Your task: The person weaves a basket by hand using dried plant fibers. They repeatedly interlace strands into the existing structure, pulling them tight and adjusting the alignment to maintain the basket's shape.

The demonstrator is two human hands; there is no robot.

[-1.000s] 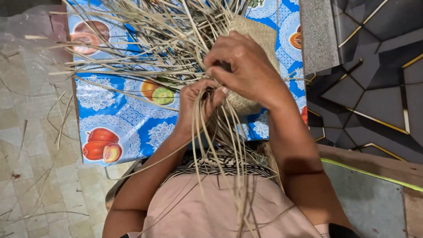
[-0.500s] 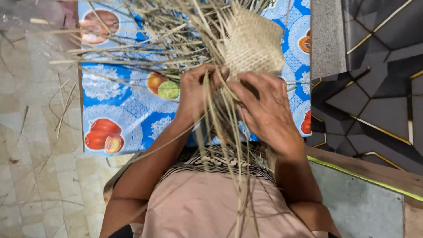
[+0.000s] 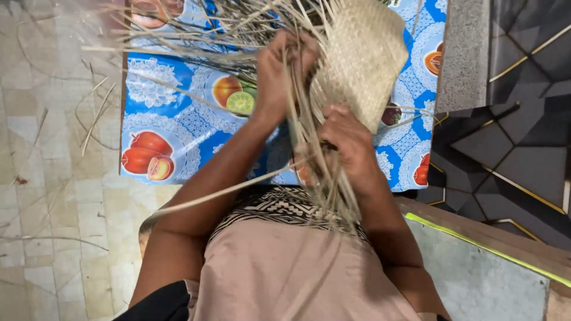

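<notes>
Woven mat (image 3: pixel 366 53), upper middle of the frame, half finished. Your left hand (image 3: pixel 285 71) is clenched on loose straw strips (image 3: pixel 309 148) at its edge, keeping them taut; your right hand (image 3: pixel 348 145) is closed around the hanging bundle below. Fruit-patterned cloth (image 3: pixel 172 119) lies underneath.

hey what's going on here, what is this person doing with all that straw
A person is weaving a straw mat by hand, held up over a blue fruit-print cloth on the tiled floor. The left hand grips loose strands near the mat's woven edge. The right hand closes on a bundle of strands lower down. One corner of the mat is woven tight; many long strands hang free toward the lap and fan out to the left.
</notes>
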